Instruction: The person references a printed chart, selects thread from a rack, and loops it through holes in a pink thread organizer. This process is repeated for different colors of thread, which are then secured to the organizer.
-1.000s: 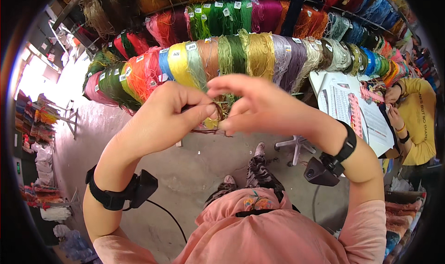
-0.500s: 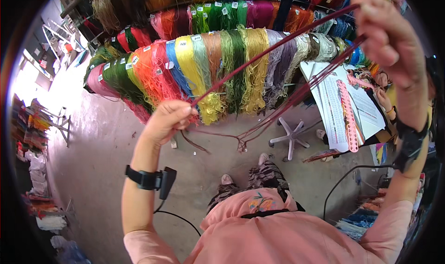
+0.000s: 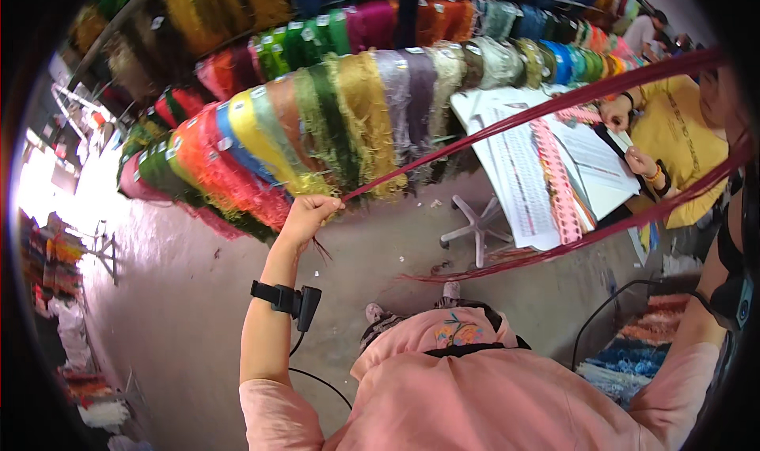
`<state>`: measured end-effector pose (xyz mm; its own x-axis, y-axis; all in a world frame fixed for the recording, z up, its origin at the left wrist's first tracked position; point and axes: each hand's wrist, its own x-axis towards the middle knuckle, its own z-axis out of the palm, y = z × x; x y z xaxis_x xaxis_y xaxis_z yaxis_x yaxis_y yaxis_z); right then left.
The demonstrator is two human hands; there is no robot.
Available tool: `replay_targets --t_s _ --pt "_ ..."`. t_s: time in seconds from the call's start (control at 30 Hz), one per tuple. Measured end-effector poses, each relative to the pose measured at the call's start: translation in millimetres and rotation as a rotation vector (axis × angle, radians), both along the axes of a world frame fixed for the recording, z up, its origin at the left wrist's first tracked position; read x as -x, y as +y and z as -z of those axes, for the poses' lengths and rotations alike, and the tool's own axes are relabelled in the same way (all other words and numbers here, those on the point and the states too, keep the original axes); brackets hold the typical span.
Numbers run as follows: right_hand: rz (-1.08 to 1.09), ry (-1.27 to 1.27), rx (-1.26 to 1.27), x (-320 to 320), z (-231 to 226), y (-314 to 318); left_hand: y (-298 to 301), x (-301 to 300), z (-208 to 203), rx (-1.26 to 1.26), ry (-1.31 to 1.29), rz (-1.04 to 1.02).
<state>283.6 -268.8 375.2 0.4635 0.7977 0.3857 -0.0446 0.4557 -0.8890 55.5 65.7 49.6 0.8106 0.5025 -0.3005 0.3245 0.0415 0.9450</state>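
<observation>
My left hand (image 3: 313,215) is closed in a pinch on one end of a dark red thread bundle (image 3: 475,137), and a short tail of it hangs below the fingers. From there the strands run taut up to the right edge of the picture. A second, looser length (image 3: 602,233) of the same thread slants down from the right edge, its frayed ends trailing in the air above the floor. My right forearm is raised at the far right, but the hand itself lies outside the picture.
Rails of coloured thread hanks (image 3: 360,111) stand ahead. A white table (image 3: 613,186) at right holds printed sheets and a pink perforated strip (image 3: 554,178); a co-worker in a yellow shirt (image 3: 673,134) sits behind it. A wheeled chair base (image 3: 477,228) is on the floor.
My right hand has swung right and out of the picture, drawing the dark red thread out longer. My left hand keeps its pinch. The view has turned, showing more of the co-worker.
</observation>
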Motion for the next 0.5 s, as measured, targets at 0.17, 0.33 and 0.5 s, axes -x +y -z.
replay_targets --t_s 0.17,0.33,0.5 --pt "0.046 0.091 -0.057 -3 9 -39 -36 -60 7 0.001 0.010 0.188" --pt "0.083 0.169 -0.125 -11 24 -80 -78 -104 9 0.079 0.002 0.348" --pt "0.149 0.220 -0.186 -19 43 -134 -108 -126 18 -0.027 0.108 0.466"
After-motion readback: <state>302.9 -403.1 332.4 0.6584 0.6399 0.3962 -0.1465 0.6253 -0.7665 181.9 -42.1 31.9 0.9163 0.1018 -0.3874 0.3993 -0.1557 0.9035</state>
